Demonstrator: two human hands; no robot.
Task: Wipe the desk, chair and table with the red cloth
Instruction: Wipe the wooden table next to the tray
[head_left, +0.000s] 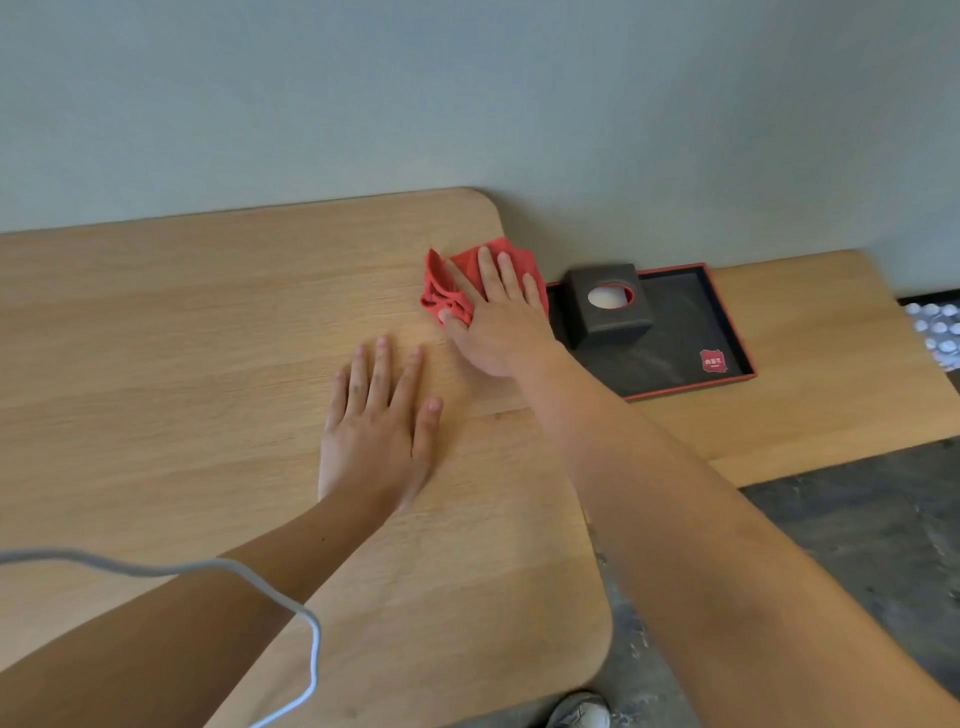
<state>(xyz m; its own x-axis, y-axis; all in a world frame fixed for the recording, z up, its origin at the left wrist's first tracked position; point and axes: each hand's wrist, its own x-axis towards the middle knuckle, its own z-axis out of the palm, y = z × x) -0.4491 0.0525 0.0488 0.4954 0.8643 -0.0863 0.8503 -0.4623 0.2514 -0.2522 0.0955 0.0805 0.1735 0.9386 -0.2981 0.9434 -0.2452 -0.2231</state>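
Light oak-grain desk (208, 322), smooth matte top, rounded corners, takes most of the view. Right hand (498, 322) lies flat, fingers spread and extended, pressing the red cloth (447, 286) onto the desk at its far right corner; cloth is crumpled, soft-looking weave, bunched on its left side, partly hidden under the palm. Left hand (379, 431) rests palm-down on bare wood just nearer than the cloth, fingers open and slightly apart, holding nothing. Right of the desk, on a lower wooden surface (831, 395), sits a shallow black rectangular tray (675, 358) with red rim and a small red label; in it a dark cube tissue box (610, 304) with oval opening, white tissue showing. White cable (291, 608) loops over the left forearm. Shoe toe (582, 712) cut off at the bottom edge. Pale objects at the far right edge are blurred, unidentifiable.
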